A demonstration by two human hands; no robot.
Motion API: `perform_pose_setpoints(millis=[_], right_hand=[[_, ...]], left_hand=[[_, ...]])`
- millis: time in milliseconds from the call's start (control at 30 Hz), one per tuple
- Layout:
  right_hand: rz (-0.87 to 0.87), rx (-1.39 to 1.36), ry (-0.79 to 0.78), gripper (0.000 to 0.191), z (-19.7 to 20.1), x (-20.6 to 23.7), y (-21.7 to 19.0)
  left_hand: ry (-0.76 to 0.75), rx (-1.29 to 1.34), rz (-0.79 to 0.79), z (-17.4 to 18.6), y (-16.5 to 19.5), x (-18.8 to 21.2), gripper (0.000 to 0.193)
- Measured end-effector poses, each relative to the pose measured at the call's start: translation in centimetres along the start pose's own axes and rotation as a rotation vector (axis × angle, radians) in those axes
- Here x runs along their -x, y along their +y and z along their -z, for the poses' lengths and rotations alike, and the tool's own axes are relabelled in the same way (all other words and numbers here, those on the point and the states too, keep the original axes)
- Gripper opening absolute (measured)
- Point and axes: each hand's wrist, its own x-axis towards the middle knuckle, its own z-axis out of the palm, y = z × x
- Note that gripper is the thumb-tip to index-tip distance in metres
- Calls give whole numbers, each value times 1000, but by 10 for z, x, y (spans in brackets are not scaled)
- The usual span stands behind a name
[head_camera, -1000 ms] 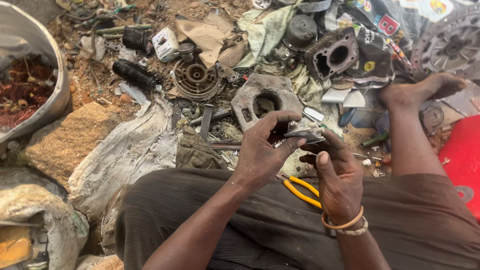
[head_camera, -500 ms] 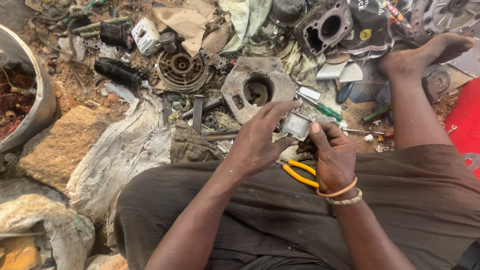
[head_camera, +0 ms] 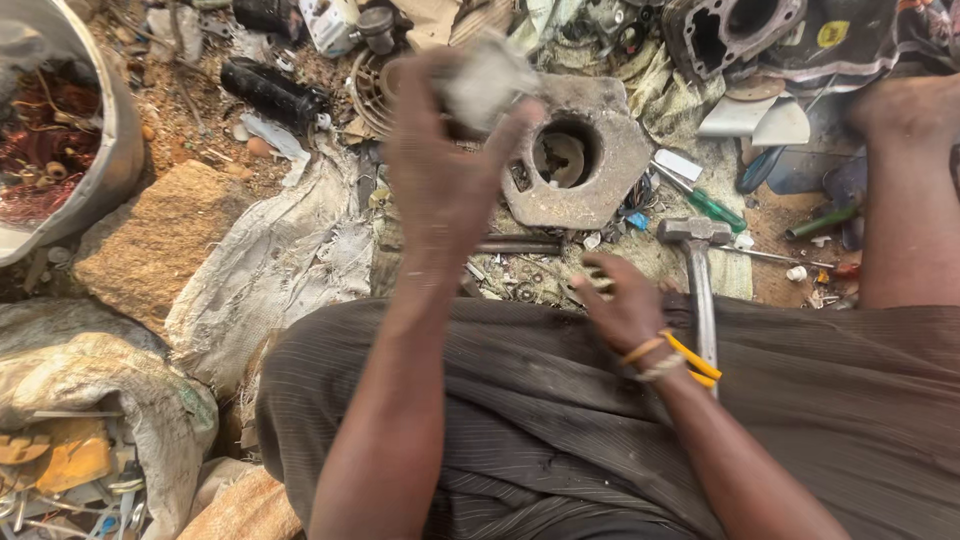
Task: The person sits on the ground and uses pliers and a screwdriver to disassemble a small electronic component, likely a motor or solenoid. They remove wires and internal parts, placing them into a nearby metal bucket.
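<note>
My left hand (head_camera: 440,170) is raised in front of the camera, shut on a small grey metal part (head_camera: 485,85) that is blurred by motion. My right hand (head_camera: 620,305) is low at the edge of my lap, with its fingers apart and touching small loose bits on the ground. It holds nothing that I can see. A hammer (head_camera: 697,270) lies just right of that hand, and yellow-handled pliers (head_camera: 695,360) lie on my lap beside the wrist. A flat grey metal housing (head_camera: 610,150) with a round hole lies beyond both hands.
A green-handled screwdriver (head_camera: 710,205) lies by the housing. A metal basin (head_camera: 110,150) of copper wire stands at left, with a brown stone (head_camera: 150,245) and a dirty sack (head_camera: 270,270) beside it. An engine cylinder (head_camera: 740,30) and my bare foot (head_camera: 900,110) are at upper right.
Both hands held the small grey part together over my lap. The left hand has now lifted it up and forward alone, and the right hand has let go and dropped to the ground.
</note>
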Motion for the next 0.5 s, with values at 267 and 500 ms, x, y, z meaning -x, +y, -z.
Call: perform_pose_setpoints(millis=[267,500], right_hand=[[772,371,117,32,-66,-67,-103],[886,874,81,19,-68,-152,-160]], left_hand=[[230,597,38,70,7,0,55],[378,655,52,93,5,-14,58]])
